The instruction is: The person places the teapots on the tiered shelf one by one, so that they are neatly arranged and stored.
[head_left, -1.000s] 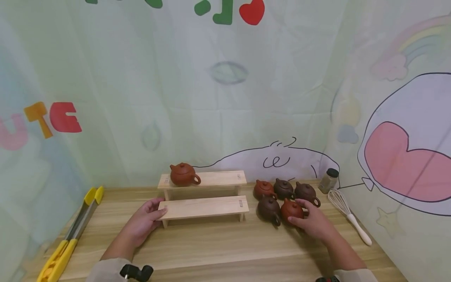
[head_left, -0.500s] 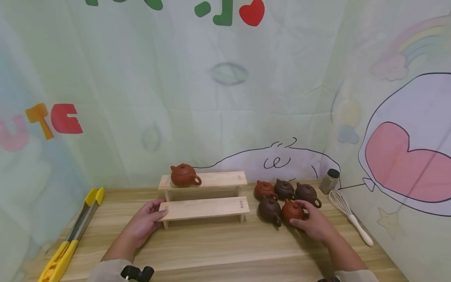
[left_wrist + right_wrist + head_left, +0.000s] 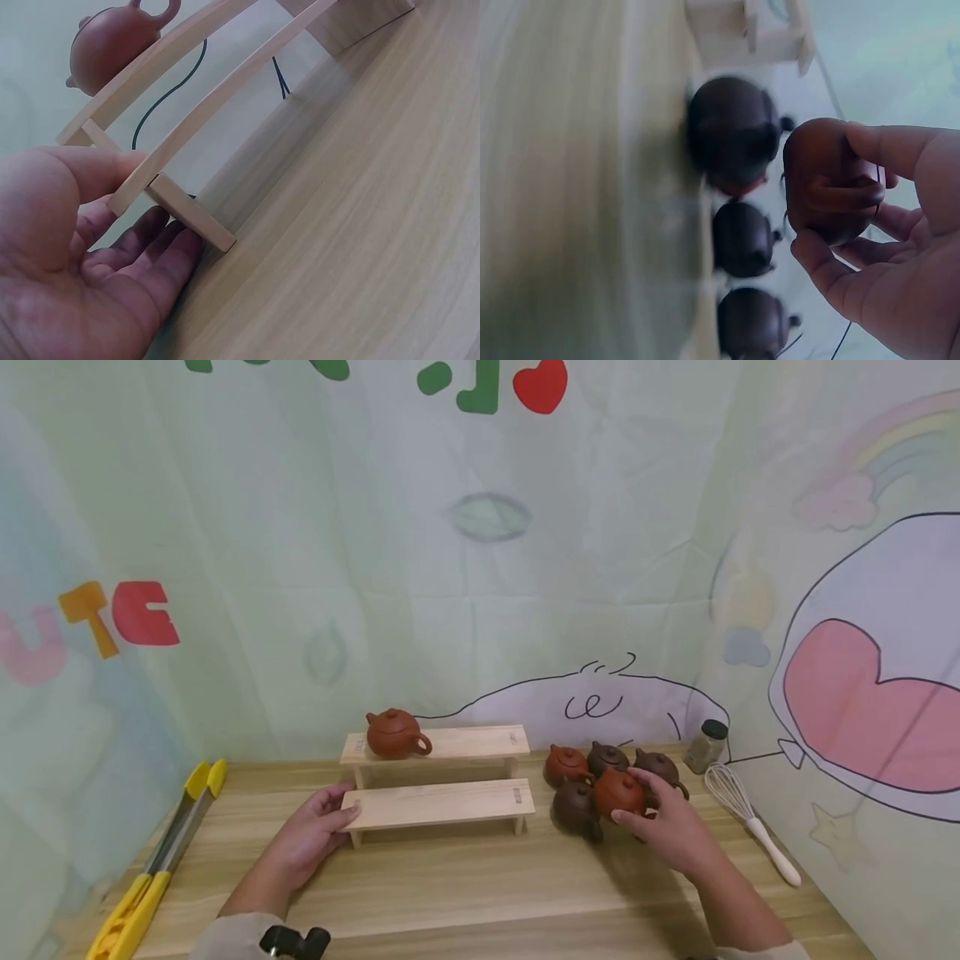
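Observation:
My right hand (image 3: 671, 827) pinches a reddish-brown clay teapot (image 3: 618, 793) between thumb and fingers. In the right wrist view that teapot (image 3: 817, 184) is off the table, its handle turned toward the palm. Close by stand a dark brown teapot (image 3: 573, 810), another reddish one (image 3: 564, 764) and two more dark ones (image 3: 606, 757). At the left end of a two-tier wooden stand (image 3: 442, 802), my left hand (image 3: 311, 831) grips the lower board, thumb on top and fingers beneath. One reddish teapot (image 3: 393, 733) sits on the upper tier's left part.
Yellow-handled tongs (image 3: 161, 852) lie along the table's left side. To the right are a whisk (image 3: 753, 822) with a pale handle and a small black-lidded jar (image 3: 707, 747). A printed cloth (image 3: 480, 585) hangs behind the wooden table (image 3: 450, 893).
The reddish teapot in my right hand has risen off the table and tilts slightly, now partly covering the teapots behind it. My left hand keeps its hold on the stand.

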Tool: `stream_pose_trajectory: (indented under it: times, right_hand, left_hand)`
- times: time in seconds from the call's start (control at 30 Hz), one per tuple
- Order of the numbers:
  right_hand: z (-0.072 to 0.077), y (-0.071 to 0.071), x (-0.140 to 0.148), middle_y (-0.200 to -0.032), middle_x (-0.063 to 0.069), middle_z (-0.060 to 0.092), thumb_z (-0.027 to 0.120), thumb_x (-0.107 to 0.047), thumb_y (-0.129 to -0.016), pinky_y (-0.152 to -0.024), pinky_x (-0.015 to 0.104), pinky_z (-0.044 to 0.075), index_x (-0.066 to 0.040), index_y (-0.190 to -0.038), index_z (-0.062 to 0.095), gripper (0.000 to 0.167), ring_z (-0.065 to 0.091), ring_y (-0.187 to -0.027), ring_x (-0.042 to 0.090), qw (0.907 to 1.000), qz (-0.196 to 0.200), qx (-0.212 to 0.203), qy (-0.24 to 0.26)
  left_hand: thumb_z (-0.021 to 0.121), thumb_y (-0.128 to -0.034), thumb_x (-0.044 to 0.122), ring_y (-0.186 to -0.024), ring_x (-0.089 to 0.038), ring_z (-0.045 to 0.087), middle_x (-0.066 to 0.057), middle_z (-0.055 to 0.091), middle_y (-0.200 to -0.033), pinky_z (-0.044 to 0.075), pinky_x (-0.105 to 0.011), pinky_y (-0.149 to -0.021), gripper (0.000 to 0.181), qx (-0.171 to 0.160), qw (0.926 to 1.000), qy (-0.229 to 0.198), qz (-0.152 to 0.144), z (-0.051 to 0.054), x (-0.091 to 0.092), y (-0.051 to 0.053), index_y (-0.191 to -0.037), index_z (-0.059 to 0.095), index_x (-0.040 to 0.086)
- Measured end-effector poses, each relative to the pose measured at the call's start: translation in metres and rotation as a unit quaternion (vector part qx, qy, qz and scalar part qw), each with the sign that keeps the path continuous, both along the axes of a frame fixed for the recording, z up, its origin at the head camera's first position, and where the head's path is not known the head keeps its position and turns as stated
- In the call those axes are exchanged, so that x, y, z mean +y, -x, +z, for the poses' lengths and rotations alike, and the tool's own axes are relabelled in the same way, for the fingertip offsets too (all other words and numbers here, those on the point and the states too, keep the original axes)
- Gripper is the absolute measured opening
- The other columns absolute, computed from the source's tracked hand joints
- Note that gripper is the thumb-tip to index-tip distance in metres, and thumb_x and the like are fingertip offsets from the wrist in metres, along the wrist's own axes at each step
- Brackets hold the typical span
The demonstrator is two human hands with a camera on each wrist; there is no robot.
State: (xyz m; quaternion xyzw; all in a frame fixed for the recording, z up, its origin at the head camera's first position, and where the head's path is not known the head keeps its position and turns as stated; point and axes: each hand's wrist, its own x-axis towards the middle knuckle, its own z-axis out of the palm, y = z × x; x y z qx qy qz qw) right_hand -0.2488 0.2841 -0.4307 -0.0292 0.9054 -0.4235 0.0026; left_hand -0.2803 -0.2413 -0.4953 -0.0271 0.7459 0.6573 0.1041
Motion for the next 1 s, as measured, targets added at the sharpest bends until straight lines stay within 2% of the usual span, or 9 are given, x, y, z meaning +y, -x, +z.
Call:
stream_pose_trajectory:
  times: [0.13, 0.23, 0.33, 0.47, 0.6, 0.8, 1.0]
  right_hand:
    - [0.010, -0.008, -0.021, -0.159, 0.022, 0.052, 0.083, -0.032, -0.095, -0.089, 0.040, 0.063, -0.013, -0.162, 0.043, 0.081, 0.063, -0.133, 0.044, 0.9994, 0.019, -0.006, 0.029]
    - [0.014, -0.007, -0.038, -0.159, 0.019, 0.053, 0.084, -0.027, -0.095, -0.088, 0.038, 0.062, -0.013, -0.161, 0.045, 0.078, 0.066, -0.128, 0.039, 0.9979, 0.040, -0.003, 0.051]
    - [0.017, -0.003, -0.056, -0.154, 0.019, 0.057, 0.083, -0.025, -0.095, -0.093, 0.040, 0.061, -0.013, -0.160, 0.046, 0.076, 0.067, -0.126, 0.036, 0.9963, 0.063, 0.004, 0.059]
    - [0.022, 0.006, -0.081, -0.150, 0.016, 0.062, 0.085, -0.027, -0.093, -0.103, 0.048, 0.058, -0.016, -0.157, 0.051, 0.073, 0.066, -0.128, 0.032, 0.9955, 0.081, 0.023, 0.044]
    - [0.031, 0.017, -0.108, -0.147, 0.010, 0.065, 0.087, -0.027, -0.092, -0.104, 0.052, 0.057, -0.019, -0.155, 0.055, 0.072, 0.066, -0.127, 0.030, 0.9943, 0.094, 0.039, 0.031]
    - [0.047, 0.037, -0.146, -0.140, 0.007, 0.068, 0.086, -0.029, -0.092, -0.084, 0.039, 0.062, -0.025, -0.157, 0.053, 0.074, 0.067, -0.120, 0.027, 0.9934, 0.108, 0.015, 0.034]
    - [0.058, 0.069, -0.176, -0.146, 0.007, 0.065, 0.085, -0.029, -0.094, -0.087, 0.041, 0.064, -0.026, -0.158, 0.052, 0.072, 0.064, -0.127, 0.030, 0.9903, 0.130, -0.001, 0.048]
  left_hand:
    - [0.058, -0.1112, 0.025, -0.147, -0.032, 0.046, -0.029, 0.024, -0.174, 0.050, -0.040, -0.113, 0.070, -0.001, 1.0000, -0.001, 0.001, 0.000, 0.002, -0.001, -0.165, 0.023, -0.002]
    - [0.058, -0.1113, 0.025, -0.149, -0.034, 0.044, -0.029, 0.023, -0.174, 0.048, -0.044, -0.117, 0.070, 0.002, 1.0000, -0.001, 0.000, 0.001, 0.003, -0.001, -0.165, 0.023, -0.002]
    - [0.057, -0.1114, 0.023, -0.151, -0.035, 0.042, -0.029, 0.023, -0.174, 0.047, -0.046, -0.119, 0.068, 0.005, 1.0000, -0.003, -0.002, 0.002, 0.004, -0.001, -0.165, 0.023, -0.002]
    - [0.056, -0.1117, 0.021, -0.151, -0.036, 0.042, -0.029, 0.024, -0.174, 0.048, -0.042, -0.116, 0.067, 0.004, 1.0000, -0.004, -0.002, 0.002, 0.004, -0.001, -0.165, 0.023, -0.003]
    - [0.056, -0.1120, 0.022, -0.152, -0.038, 0.042, -0.030, 0.023, -0.174, 0.049, -0.042, -0.116, 0.067, 0.006, 1.0000, -0.005, -0.002, 0.003, 0.003, -0.001, -0.165, 0.023, -0.003]
    - [0.057, -0.1118, 0.023, -0.151, -0.037, 0.042, -0.029, 0.023, -0.174, 0.050, -0.043, -0.115, 0.067, 0.001, 1.0000, -0.005, 0.000, 0.004, 0.003, -0.003, -0.165, 0.023, -0.002]
    - [0.058, -0.1114, 0.024, -0.151, -0.035, 0.043, -0.028, 0.023, -0.175, 0.050, -0.040, -0.114, 0.069, 0.003, 1.0000, -0.002, -0.001, 0.003, 0.003, -0.002, -0.165, 0.024, -0.001]
